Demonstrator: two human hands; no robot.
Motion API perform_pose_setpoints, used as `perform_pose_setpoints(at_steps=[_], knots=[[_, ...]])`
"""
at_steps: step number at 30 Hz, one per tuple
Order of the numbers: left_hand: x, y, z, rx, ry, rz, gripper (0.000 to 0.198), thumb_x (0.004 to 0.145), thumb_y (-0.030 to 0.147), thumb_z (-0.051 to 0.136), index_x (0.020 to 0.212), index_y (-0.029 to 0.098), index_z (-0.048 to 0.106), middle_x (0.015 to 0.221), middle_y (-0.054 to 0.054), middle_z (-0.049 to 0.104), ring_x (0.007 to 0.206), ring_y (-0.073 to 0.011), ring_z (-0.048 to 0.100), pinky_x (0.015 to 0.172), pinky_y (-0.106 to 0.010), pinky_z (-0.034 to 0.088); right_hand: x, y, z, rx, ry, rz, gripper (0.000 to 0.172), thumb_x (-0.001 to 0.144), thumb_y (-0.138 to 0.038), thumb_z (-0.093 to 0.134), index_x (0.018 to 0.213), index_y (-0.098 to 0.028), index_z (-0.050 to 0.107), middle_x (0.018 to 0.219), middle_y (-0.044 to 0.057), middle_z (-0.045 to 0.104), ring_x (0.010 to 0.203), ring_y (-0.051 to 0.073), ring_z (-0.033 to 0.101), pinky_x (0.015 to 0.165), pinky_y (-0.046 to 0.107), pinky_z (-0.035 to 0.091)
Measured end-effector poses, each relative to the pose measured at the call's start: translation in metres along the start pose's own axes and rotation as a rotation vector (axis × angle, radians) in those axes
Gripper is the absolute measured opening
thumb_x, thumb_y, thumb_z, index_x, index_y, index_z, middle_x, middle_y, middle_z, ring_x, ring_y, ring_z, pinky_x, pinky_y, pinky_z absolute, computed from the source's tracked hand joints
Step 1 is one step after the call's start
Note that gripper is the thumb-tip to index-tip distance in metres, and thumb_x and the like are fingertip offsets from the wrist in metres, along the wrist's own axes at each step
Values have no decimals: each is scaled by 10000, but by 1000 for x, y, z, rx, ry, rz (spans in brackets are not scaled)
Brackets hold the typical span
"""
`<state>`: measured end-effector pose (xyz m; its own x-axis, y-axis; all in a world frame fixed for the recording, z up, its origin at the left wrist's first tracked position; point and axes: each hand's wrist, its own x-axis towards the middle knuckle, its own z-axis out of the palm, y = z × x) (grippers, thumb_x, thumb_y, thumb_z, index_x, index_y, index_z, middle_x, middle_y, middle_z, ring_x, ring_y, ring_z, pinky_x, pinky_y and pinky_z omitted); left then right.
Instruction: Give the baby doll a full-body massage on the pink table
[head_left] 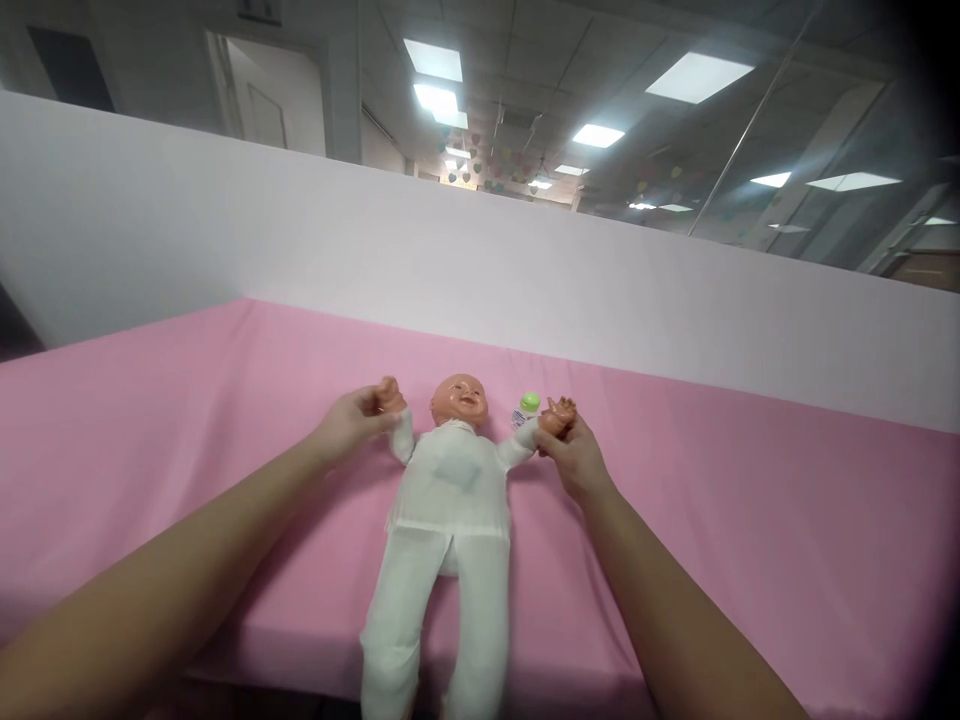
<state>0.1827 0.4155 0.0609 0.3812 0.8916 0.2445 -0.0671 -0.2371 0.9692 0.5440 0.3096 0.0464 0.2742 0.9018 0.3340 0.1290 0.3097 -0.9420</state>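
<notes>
A baby doll [446, 500] in a white suit lies on its back on the pink sheet [750, 520], its head pointing away from me and its legs hanging over the near edge. My left hand [351, 422] is closed round the doll's hand on the left side. My right hand [574, 455] grips the doll's other hand on the right side. Both of the doll's arms are spread outward. A small bottle with a green cap [526, 408] stands just behind the doll's right-side arm, close to my right hand.
A white partition wall [480, 260] runs along the far side of the pink surface. Behind it are ceiling lights, a glass panel and a doorway. The pink surface's near edge [300, 680] drops off in front of me.
</notes>
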Motion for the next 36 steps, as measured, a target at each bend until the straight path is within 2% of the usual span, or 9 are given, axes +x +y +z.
perform_pose_setpoints(at_steps=[3,7,13,17,21,24,27,30,36], knots=[[-9,3,18,118,-162,-5,416,652,244,862,1039,188,721,934,-67,671,836,-238,632,697,-313,506,-16,-16,20,-188,-156,-176,422,805,-299,777,1194,-238,625,1213,65,669,1058,234,651,910,392,557],[-18,10,27,267,-377,-10,463,577,131,859,1028,216,792,1027,-95,702,916,-285,660,762,-337,534,-36,-23,37,-541,-379,-442,405,854,-160,658,1229,-311,679,1225,34,680,1110,241,624,1008,442,505],[-20,15,24,342,-468,22,457,628,174,849,1074,257,796,1135,-91,685,1053,-325,634,856,-369,536,-41,-17,46,-717,-357,-561,506,860,-125,609,1319,-336,646,1277,36,663,1157,264,586,1027,478,481],[-13,1,18,292,-317,-46,403,672,274,859,1060,212,766,951,-76,695,842,-262,647,729,-321,508,-32,-14,39,-582,-234,-332,396,905,-280,636,1300,-317,644,1161,42,710,998,242,646,894,419,540],[3,-17,2,140,-48,-128,339,798,454,767,969,168,699,837,-72,672,756,-240,645,667,-316,500,-10,4,12,-243,46,-33,514,867,-442,694,1320,-235,565,1059,66,713,845,207,652,736,332,550],[15,-29,-14,91,185,-214,337,799,463,750,921,162,659,757,-60,636,686,-222,616,608,-309,484,8,24,-11,-55,190,157,561,821,-442,719,1311,-224,556,796,14,652,647,160,584,556,264,484],[23,-38,-27,145,312,-312,301,772,405,760,902,156,649,692,-54,601,601,-199,566,514,-284,407,19,37,-26,-23,296,222,499,772,-409,751,1199,-208,588,671,-23,573,534,126,503,454,232,392],[24,-41,-30,265,322,-345,304,803,435,723,889,154,645,684,-67,603,568,-200,555,481,-288,362,20,41,-31,-94,218,243,556,766,-422,764,1237,-229,540,678,-26,602,501,126,510,443,237,395],[16,-24,-23,258,171,-287,369,730,416,805,920,161,618,718,-46,627,604,-193,574,523,-278,398,15,44,-31,-359,20,358,645,824,-484,723,1365,-230,479,599,-8,634,462,175,566,434,264,409]])
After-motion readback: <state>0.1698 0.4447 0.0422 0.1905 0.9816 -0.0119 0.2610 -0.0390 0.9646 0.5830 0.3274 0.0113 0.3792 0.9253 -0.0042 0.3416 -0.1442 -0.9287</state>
